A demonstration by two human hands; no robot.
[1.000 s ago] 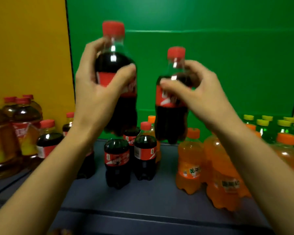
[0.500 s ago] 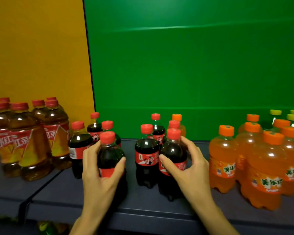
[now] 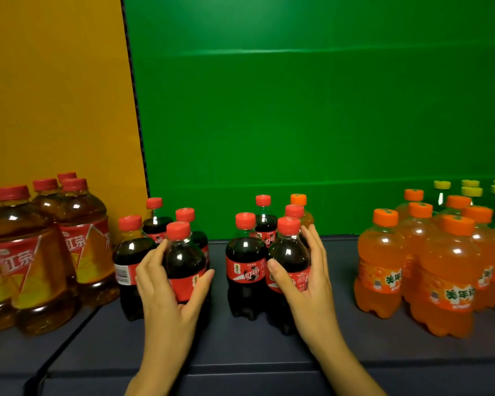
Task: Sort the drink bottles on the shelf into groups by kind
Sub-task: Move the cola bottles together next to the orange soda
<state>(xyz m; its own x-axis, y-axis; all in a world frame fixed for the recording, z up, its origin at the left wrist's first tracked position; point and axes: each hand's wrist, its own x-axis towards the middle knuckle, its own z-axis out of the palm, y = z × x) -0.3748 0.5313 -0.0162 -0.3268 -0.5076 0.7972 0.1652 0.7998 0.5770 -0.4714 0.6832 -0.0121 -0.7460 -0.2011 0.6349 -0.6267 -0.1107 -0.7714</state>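
Two clusters of small red-capped cola bottles stand mid-shelf. My left hand point(image 3: 169, 287) wraps the front cola bottle point(image 3: 183, 261) of the left cluster, which stands on the shelf. My right hand point(image 3: 306, 278) grips the front cola bottle point(image 3: 289, 252) of the right cluster, next to another cola bottle point(image 3: 245, 264). One orange-capped bottle point(image 3: 299, 204) stands behind the right cola cluster. Orange soda bottles point(image 3: 446, 270) group at the right, with green bottles with yellow caps point(image 3: 469, 192) behind them. Large iced tea bottles point(image 3: 29, 258) stand at the left.
The dark shelf board point(image 3: 240, 350) runs across the view, with a seam at the left near the tea bottles. A green back panel point(image 3: 312, 110) and a yellow back panel point(image 3: 55, 95) close off the rear. Bare shelf lies between the cola and the orange soda.
One second ago both hands held cola bottles up in the air. They have lowered them onto the shelf among the other cola bottles, and the hands still grip them.
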